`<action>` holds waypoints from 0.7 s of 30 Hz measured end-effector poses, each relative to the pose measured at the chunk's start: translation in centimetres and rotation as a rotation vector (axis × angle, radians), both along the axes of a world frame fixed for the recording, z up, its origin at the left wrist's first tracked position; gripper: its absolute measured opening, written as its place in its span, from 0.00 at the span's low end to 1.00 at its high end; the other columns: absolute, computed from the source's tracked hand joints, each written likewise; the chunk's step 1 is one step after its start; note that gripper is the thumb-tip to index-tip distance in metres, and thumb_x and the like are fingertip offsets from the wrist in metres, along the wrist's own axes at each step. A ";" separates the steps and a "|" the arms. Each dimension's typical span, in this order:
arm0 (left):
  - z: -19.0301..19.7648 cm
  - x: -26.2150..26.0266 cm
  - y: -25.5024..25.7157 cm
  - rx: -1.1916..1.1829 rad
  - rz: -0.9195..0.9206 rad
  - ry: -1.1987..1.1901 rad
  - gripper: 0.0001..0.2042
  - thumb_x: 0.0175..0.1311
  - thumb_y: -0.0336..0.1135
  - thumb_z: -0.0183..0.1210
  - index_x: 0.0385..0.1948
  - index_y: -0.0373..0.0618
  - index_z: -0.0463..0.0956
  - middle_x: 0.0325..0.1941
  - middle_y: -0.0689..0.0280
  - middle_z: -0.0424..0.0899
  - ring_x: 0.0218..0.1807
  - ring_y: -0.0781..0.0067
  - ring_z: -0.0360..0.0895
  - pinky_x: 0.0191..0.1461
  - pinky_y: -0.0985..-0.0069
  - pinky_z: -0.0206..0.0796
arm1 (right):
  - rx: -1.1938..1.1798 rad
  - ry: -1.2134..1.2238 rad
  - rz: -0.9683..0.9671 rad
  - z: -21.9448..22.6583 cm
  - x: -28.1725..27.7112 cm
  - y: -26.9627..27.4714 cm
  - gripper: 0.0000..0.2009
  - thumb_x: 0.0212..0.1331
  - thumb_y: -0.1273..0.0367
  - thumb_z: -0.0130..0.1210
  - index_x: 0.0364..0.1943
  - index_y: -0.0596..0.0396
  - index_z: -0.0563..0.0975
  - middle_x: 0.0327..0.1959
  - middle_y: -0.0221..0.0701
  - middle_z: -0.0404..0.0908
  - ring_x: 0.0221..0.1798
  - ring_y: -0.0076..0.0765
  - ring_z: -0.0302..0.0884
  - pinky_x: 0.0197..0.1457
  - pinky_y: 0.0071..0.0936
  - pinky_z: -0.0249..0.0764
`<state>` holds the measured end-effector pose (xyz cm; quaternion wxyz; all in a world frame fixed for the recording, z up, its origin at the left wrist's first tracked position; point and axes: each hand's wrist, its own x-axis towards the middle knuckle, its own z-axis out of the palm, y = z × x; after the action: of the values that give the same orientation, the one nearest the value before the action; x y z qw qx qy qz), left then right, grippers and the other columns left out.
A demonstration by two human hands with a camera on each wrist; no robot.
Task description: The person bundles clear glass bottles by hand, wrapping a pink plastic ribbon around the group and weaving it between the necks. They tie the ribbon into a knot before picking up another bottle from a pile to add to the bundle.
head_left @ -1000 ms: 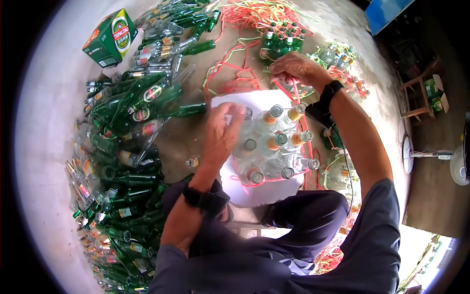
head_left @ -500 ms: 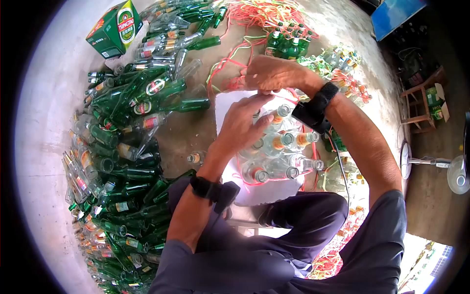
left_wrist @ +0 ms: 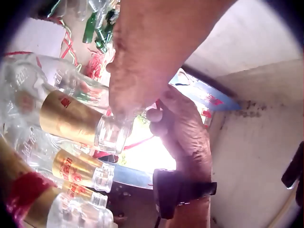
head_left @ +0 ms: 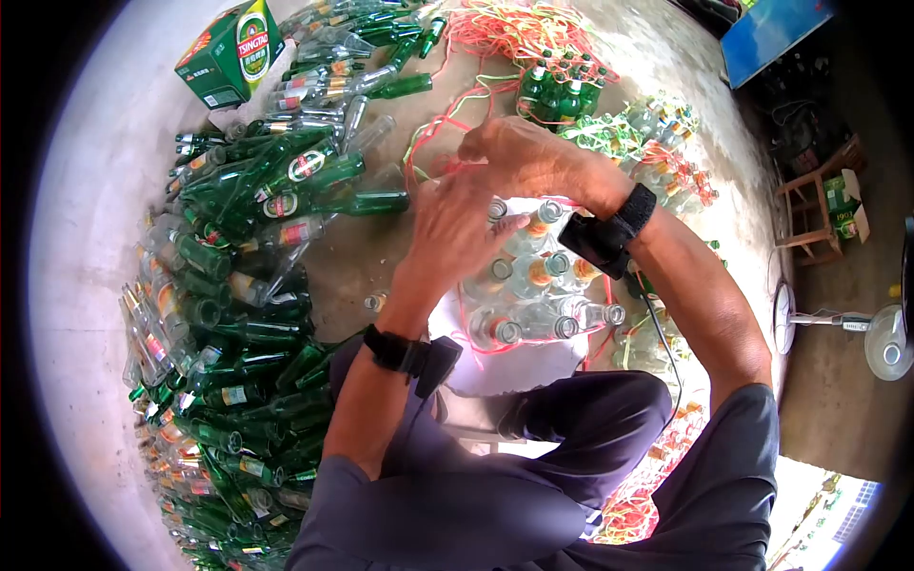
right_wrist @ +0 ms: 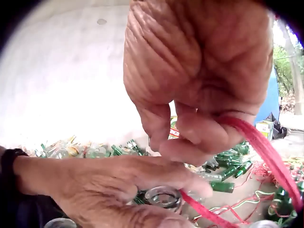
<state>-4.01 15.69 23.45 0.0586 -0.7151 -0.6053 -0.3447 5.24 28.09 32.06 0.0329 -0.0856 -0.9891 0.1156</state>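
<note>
Clear bottles (head_left: 533, 276) with gold neck labels (left_wrist: 71, 116) stand grouped on a white board (head_left: 457, 376), with red strap around them. My right hand (head_left: 524, 162) is beyond the group's far left; in the right wrist view its curled fingers grip a red strap (right_wrist: 266, 152). Just below it my left hand (right_wrist: 114, 185) lies with fingers extended beside a bottle mouth (right_wrist: 164, 194), strap running out by its fingertips. In the head view the left hand (head_left: 457, 228) has its thumb spread toward the bottles. The hands overlap there, hiding the fingertips.
Green and clear bottles (head_left: 238, 333) are heaped along the left, below a green carton (head_left: 228, 57). Tangled red strap (head_left: 519, 33) and grouped green bottles (head_left: 562, 90) lie beyond the board. A wooden stool (head_left: 809, 209) and a fan (head_left: 890, 343) stand at right.
My right hand has moved left from beyond the bottles' far right side. My left hand rose toward it, then shifted slightly left; the two now overlap.
</note>
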 end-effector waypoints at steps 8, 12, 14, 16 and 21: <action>2.3 -2.0 -0.4 -0.191 -0.095 -0.107 0.27 0.57 0.53 0.64 0.51 0.41 0.76 0.50 0.55 0.76 0.51 0.49 0.73 0.53 0.56 0.66 | 0.149 0.098 -0.282 -0.8 8.2 4.8 0.15 0.51 0.72 0.54 0.43 0.61 0.81 0.36 0.48 0.82 0.41 0.53 0.80 0.46 0.38 0.76; 1.3 -3.9 -2.0 -0.183 -0.040 -0.144 0.29 0.57 0.50 0.65 0.53 0.36 0.74 0.47 0.51 0.74 0.51 0.47 0.73 0.57 0.59 0.66 | 0.012 0.064 -0.637 1.0 13.3 4.7 0.11 0.53 0.68 0.57 0.34 0.64 0.82 0.33 0.45 0.84 0.37 0.50 0.82 0.42 0.41 0.76; 0.3 -4.9 -2.9 -0.186 0.010 -0.092 0.29 0.57 0.48 0.65 0.54 0.35 0.73 0.47 0.50 0.74 0.51 0.47 0.73 0.58 0.59 0.65 | -0.063 0.095 -0.664 2.1 15.3 3.3 0.12 0.54 0.68 0.57 0.35 0.64 0.82 0.31 0.43 0.84 0.33 0.44 0.82 0.39 0.38 0.76; -0.5 -5.2 -3.7 -0.191 0.062 -0.040 0.29 0.58 0.45 0.65 0.55 0.34 0.71 0.48 0.49 0.74 0.52 0.47 0.73 0.59 0.60 0.64 | -0.141 0.126 -0.688 3.1 16.3 0.7 0.12 0.55 0.68 0.56 0.37 0.64 0.82 0.28 0.41 0.84 0.29 0.37 0.82 0.36 0.34 0.75; 0.4 -5.0 -6.3 -0.443 0.211 0.087 0.21 0.61 0.36 0.61 0.54 0.35 0.71 0.49 0.50 0.75 0.53 0.48 0.74 0.57 0.58 0.66 | -0.642 0.177 -0.722 7.7 16.3 -10.3 0.09 0.59 0.71 0.57 0.39 0.61 0.83 0.25 0.35 0.82 0.27 0.22 0.77 0.31 0.25 0.74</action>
<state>-9.01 9.43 23.87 -0.0379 -0.6575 -0.7343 -0.1644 21.53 17.83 39.73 0.1266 -0.4185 -0.8041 0.4028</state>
